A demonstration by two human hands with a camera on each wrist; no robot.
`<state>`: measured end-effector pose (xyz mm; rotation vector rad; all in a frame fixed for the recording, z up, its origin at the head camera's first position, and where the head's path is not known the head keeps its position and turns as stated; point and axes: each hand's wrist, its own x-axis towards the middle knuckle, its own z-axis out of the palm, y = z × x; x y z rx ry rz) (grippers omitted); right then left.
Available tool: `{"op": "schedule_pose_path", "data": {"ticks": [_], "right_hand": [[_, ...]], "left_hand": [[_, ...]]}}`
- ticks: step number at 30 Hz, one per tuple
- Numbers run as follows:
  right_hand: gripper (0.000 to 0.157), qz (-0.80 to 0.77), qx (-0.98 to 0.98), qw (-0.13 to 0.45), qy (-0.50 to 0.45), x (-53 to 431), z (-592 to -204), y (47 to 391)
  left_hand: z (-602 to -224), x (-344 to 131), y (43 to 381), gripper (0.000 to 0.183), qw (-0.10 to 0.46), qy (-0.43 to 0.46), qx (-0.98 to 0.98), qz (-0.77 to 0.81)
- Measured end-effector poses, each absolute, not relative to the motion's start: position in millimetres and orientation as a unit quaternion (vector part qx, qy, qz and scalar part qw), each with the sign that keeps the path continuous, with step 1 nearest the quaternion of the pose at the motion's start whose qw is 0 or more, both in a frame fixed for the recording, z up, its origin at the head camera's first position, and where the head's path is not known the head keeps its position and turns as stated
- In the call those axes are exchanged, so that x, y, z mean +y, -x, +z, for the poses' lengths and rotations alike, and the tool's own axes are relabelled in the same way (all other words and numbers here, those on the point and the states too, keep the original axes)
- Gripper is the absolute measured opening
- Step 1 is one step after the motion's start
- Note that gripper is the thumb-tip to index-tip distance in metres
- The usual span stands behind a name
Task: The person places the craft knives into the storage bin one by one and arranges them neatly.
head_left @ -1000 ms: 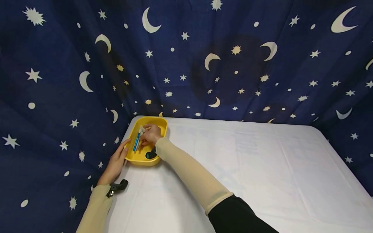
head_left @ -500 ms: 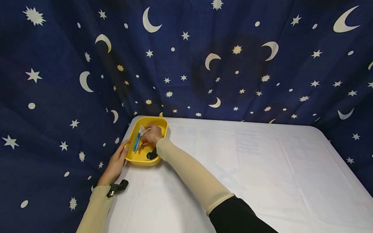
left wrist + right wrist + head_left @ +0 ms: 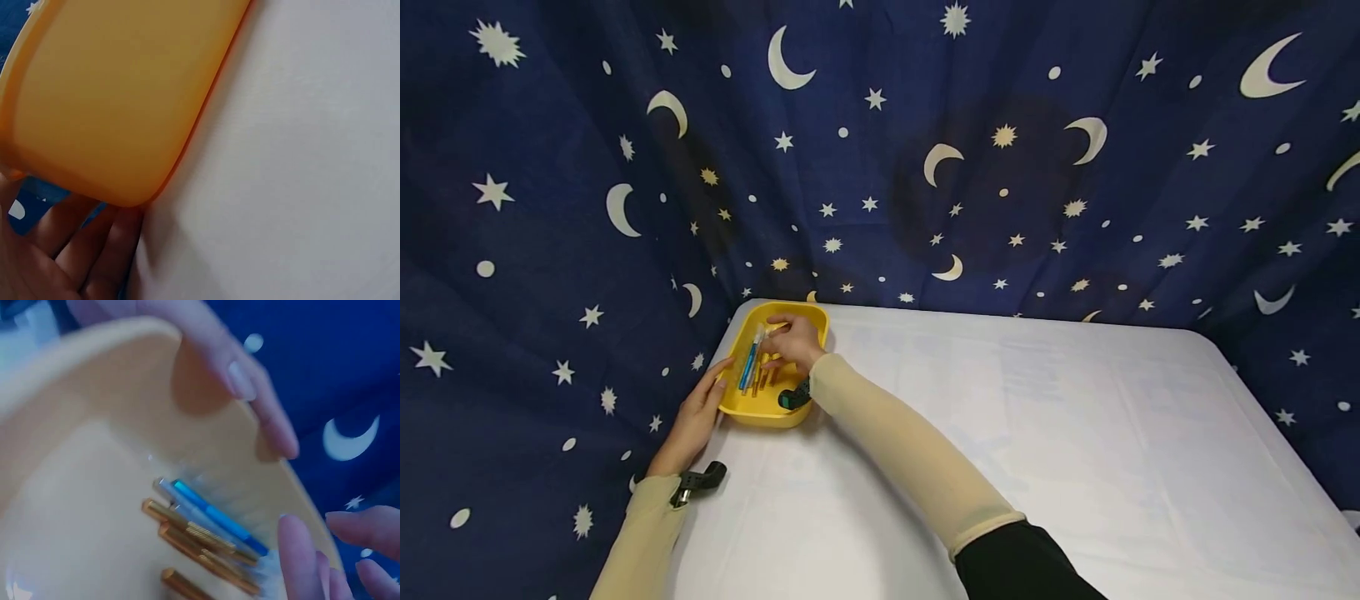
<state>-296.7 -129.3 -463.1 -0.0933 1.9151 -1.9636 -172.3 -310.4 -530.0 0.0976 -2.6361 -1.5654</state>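
A yellow tub (image 3: 769,419) stands at the table's far left corner. My left hand (image 3: 694,421) grips its near left side, thumb over the rim and fingers against the outer wall (image 3: 81,231). Inside lie a slim blue stick (image 3: 219,515), silvery clear sticks beside it and several gold sticks (image 3: 203,536) with ridged grips, roughly side by side. Whitish translucent ends (image 3: 270,575) show near my right fingers. My right hand (image 3: 797,343) hovers inside the tub over those ends, thumb and fingers apart. In the right wrist view nothing shows between these fingertips.
The white-covered table (image 3: 1037,433) stretches away to the right of the tub. Dark blue cloth (image 3: 880,150) with moons and stars hangs behind and at the left. A black wrist camera (image 3: 793,398) on my right arm hangs over the tub's near right part.
My right hand has moved slightly up and right, its fingers now spread off the sticks. More gold sticks show, lying apart. My left hand keeps its grip on the tub.
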Motion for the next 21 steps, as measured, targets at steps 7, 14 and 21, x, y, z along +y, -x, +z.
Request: {"op": "schedule_pose_path", "data": {"ticks": [7, 14, 21], "right_hand": [[0.059, -0.731, 0.640, 0.210, 0.108, -103.9, -447.4, 291.4], [0.056, -0.718, 0.646, 0.191, 0.177, -61.6, -421.6, 268.4], [0.061, -0.623, 0.724, 0.087, 0.284, 10.6, -401.0, 237.4]], "left_hand": [[-531.4, -318.7, 170.6, 0.063, 0.049, -0.044, -0.833, -0.549], [-509.3, -321.3, 153.8, 0.059, 0.105, 0.001, -0.839, -0.534], [-480.6, -313.1, 130.3, 0.056, 0.129, 0.022, -0.890, -0.437]]}}
